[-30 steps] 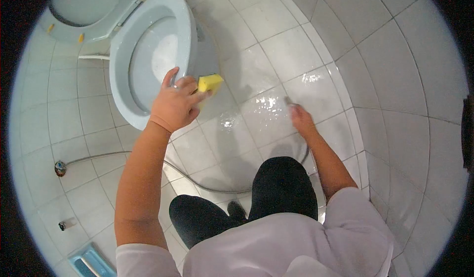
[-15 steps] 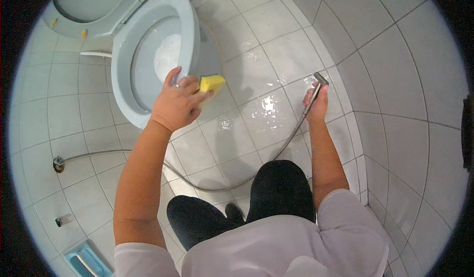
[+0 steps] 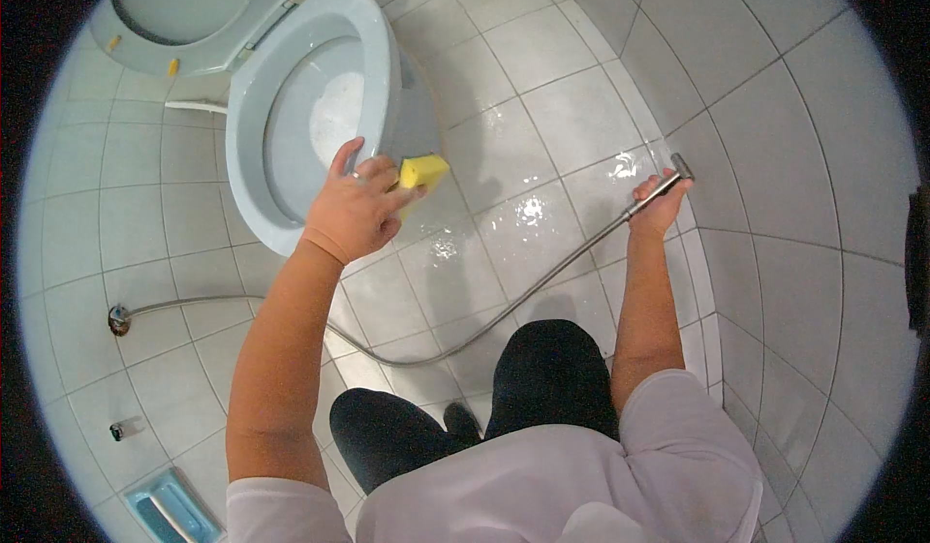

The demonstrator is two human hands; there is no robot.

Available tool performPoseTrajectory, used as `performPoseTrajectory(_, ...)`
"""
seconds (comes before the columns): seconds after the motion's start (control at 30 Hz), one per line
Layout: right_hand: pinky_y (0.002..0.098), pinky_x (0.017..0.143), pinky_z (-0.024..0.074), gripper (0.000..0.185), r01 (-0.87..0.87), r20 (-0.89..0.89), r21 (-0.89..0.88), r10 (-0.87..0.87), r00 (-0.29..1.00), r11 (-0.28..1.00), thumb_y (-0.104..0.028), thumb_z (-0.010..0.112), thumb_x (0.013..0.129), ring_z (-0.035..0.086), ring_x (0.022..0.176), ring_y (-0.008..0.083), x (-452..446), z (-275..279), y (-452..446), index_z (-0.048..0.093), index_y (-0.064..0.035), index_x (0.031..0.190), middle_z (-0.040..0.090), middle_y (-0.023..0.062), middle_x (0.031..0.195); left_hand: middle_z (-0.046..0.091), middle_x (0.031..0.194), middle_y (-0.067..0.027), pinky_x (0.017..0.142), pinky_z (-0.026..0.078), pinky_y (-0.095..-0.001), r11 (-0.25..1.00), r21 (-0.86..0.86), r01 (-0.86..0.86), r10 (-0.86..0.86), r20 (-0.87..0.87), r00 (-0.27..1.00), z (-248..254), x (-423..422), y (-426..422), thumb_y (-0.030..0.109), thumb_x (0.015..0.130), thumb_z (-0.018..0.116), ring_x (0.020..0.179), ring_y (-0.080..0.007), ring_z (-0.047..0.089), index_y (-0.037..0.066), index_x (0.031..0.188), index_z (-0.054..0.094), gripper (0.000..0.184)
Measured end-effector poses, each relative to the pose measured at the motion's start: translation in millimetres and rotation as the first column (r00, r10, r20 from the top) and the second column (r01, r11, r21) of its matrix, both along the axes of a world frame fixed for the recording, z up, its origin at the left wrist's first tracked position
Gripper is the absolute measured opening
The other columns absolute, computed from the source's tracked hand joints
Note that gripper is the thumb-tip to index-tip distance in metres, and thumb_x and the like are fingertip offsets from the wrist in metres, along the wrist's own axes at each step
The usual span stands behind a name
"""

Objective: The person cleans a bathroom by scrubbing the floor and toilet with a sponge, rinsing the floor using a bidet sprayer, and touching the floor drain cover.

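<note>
My left hand is closed around a yellow sponge beside the outer side of the toilet bowl. Its thumb points up near the rim; part of the sponge is hidden behind the fingers. Over on the right, my right hand grips a metal bidet sprayer, whose head points toward the wall. From the sprayer's lower end a flexible metal hose curves down and left, passing behind my left forearm.
The raised toilet seat and lid lean back at the top left. A wall valve feeds the hose. Below it are a small black fitting and a blue soap dish. Wet floor tiles lie ahead; a tiled wall rises on the right.
My right hand has moved right with the sprayer, which now lies more slanted toward the wall. The hose is pulled straighter. My left hand stays about the same against the toilet.
</note>
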State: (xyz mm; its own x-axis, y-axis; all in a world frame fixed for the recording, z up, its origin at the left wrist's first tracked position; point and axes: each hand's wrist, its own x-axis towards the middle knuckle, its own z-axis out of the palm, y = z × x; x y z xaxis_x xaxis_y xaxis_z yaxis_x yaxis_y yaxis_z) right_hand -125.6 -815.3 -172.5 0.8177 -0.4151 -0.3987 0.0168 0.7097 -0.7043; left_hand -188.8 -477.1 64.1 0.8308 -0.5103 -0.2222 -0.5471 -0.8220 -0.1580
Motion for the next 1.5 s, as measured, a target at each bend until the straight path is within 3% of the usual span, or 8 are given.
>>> performPoseTrajectory(0.13,0.0254,0.038,0.0284,0.047,0.000,-0.074,0.030,0.002,0.997,1.000,-0.052,0.034,0.085,0.034,0.040,0.0117,10.7,22.5,0.9,0.043,-0.0072,0.091,0.038,0.0010,0.052,0.056,0.094,-0.0016,0.098,0.020,-0.0516,1.000,-0.016,0.011,-0.010,0.024,1.000,-0.7,-2.0,2.2,0.018,0.058,0.061,0.101,-0.0201,0.047,0.027,0.106,0.055,0.050)
performPoseTrajectory(0.2,0.0250,0.039,0.0283,0.047,-0.144,0.101,0.038,0.140,0.985,0.989,-0.052,0.032,0.086,0.034,0.040,0.0119,17.6,23.6,4.3,0.043,-0.0068,0.090,0.039,0.0012,0.052,0.056,0.094,-0.0017,0.098,0.020,-0.0517,1.000,-0.017,0.016,-0.015,0.034,0.999,-0.6,-1.3,2.3,0.019,0.058,0.061,0.101,-0.0203,0.047,0.027,0.106,0.055,0.049)
performPoseTrajectory(0.33,0.0247,0.040,0.0293,0.046,0.005,0.058,0.091,-0.010,0.998,0.996,-0.051,0.031,0.087,0.034,0.040,0.0124,32.8,32.0,12.7,0.043,-0.0071,0.092,0.039,0.0013,0.052,0.056,0.093,-0.0009,0.098,0.021,-0.0519,0.999,-0.028,0.029,-0.027,0.041,0.999,-0.8,-0.8,3.7,0.019,0.057,0.061,0.101,-0.0204,0.047,0.027,0.105,0.056,0.049)
performPoseTrajectory(0.43,0.0256,0.040,0.0296,0.046,-0.085,0.115,0.077,0.076,0.990,0.993,-0.051,0.031,0.087,0.035,0.041,0.0124,35.4,32.2,17.3,0.042,-0.0074,0.092,0.039,0.0018,0.054,0.056,0.093,-0.0004,0.098,0.021,-0.0521,0.999,-0.032,0.030,-0.028,0.046,0.999,-0.7,-1.0,3.5,0.018,0.057,0.060,0.101,-0.0200,0.047,0.026,0.105,0.057,0.049)
performPoseTrajectory(0.67,0.0263,0.040,0.0302,0.046,-0.002,0.095,0.111,-0.009,0.995,0.994,-0.051,0.031,0.087,0.036,0.041,0.0123,41.3,38.5,25.3,0.043,-0.0073,0.091,0.041,0.0027,0.055,0.054,0.089,-0.0003,0.098,0.021,-0.0497,0.997,-0.077,0.026,-0.021,0.062,0.998,2.2,-1.6,-0.2,0.013,0.058,0.062,0.099,-0.0167,0.046,0.026,0.102,0.057,0.046)
performPoseTrajectory(0.73,0.0258,0.040,0.0300,0.046,-0.124,0.128,0.094,0.111,0.986,0.988,-0.051,0.031,0.087,0.037,0.041,0.0123,41.7,37.8,28.6,0.043,-0.0071,0.091,0.041,0.0030,0.054,0.054,0.090,-0.0001,0.098,0.021,-0.0497,0.998,-0.055,0.022,-0.019,0.057,0.998,2.5,-1.2,-2.5,0.013,0.057,0.062,0.099,-0.0167,0.046,0.027,0.102,0.057,0.047)
performPoseTrajectory(1.17,0.0258,0.040,0.0287,0.047,-0.096,0.102,0.203,0.076,0.992,0.975,-0.053,0.031,0.086,0.034,0.041,0.0133,46.2,36.0,48.8,0.041,-0.0079,0.090,0.041,0.0048,0.057,0.055,0.092,-0.0020,0.099,0.018,-0.0520,0.999,0.039,0.024,-0.026,0.059,0.998,-1.1,-0.8,-8.4,0.017,0.056,0.060,0.100,-0.0200,0.047,0.028,0.103,0.058,0.048)
performPoseTrajectory(1.5,0.0250,0.035,0.0302,0.044,-0.223,0.126,0.252,0.196,0.972,0.942,-0.051,0.037,0.085,0.037,0.037,0.0121,30.1,17.6,88.1,0.043,-0.0073,0.089,0.041,0.0037,0.052,0.055,0.091,-0.0025,0.099,0.019,-0.0521,0.999,-0.001,0.039,-0.039,0.061,0.997,-2.5,0.7,-8.3,0.017,0.057,0.060,0.098,-0.0209,0.047,0.026,0.102,0.058,0.046)
